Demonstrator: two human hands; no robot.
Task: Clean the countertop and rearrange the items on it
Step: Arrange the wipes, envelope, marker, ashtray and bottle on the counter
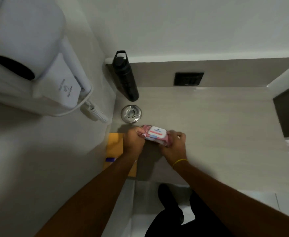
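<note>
Currently: pink wipes pack (155, 135), soft, light, slick-wrapped, above countertop (208, 125) near ashtray (131, 113), clasped at both ends by left hand (134, 140) and right hand (174, 144); best gripped endwise, clear of rigid lid.

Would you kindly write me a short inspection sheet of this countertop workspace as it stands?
Surface: beige countertop, mostly bare on the right.
Job's things: pink wipes pack, lid closed, held at both ends.
Clutter: black bottle upright at the back; metal ashtray in front of it; yellow envelope at the left edge.
Grip: left hand and right hand both closed on the pack.
Cables: coiled cord hanging from the wall hair dryer.
Surroundings: dark wall socket.
</note>
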